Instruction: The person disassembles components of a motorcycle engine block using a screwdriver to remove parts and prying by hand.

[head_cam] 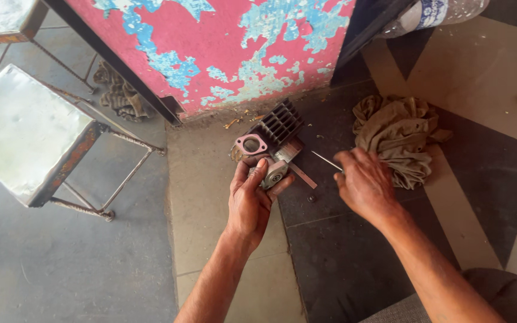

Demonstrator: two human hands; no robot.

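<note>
Dark finned metal block, an engine cylinder (276,128), lies on the tiled floor (222,197) right at the foot of the peeling pink-and-blue wall (222,48); everything below is placed relative to that cylinder. A pinkish oval flange (251,144) with a round port sits on its near-left face. Left hand (251,200) reaches in from below, fingers curled around a small grey metal part (274,172) held against the cylinder's near end, thumb pressed on top, so closed in a grip, not spread. A flat reddish-brown strip (302,175) pokes out just right of that part, lying on the floor. A small dark round bit, maybe a nut (311,198), lies just below the strip; too small to be sure. Right hand (363,182) is off to the cylinder's right, apart from it, fingers pinched on a thin shiny metal rod (327,160) whose tip points up-left toward the cylinder without touching it. Crumpled tan rag (399,134) lies further right, just behind the right hand. Clear plastic bottle (438,12) lies well up and right of the cylinder, at the frame edge. Metal-topped stool (25,131) with rusty legs stands well to the left, with a dirty wad of cloth (121,96) behind it by the wall base.
</note>
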